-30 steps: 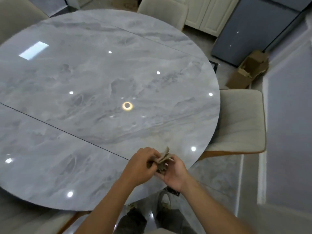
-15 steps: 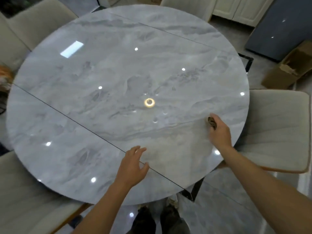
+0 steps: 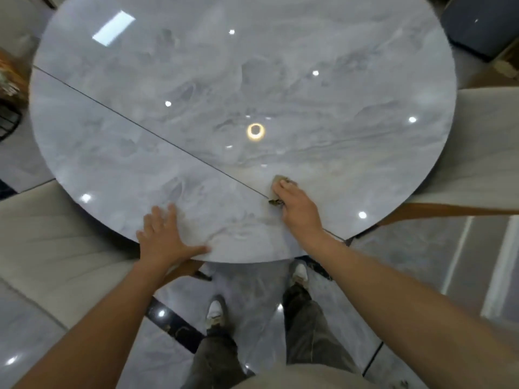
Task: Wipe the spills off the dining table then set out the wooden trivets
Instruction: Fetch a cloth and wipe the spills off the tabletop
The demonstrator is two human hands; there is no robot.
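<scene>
Pressing a mostly hidden cloth [image 3: 280,181] under right hand [image 3: 295,206], table [image 3: 196,80] top cropped

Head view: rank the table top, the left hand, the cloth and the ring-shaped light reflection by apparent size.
1. table top
2. left hand
3. cloth and ring-shaped light reflection: unsure, since the right hand covers most of the cloth.

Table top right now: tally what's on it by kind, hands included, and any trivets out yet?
Hands: 2, left hand flat near the table edge, right hand pressing down
Cloths: 1, cloth bunched under the right hand
Wooden trivets: 0 in view
Total: 3
</scene>
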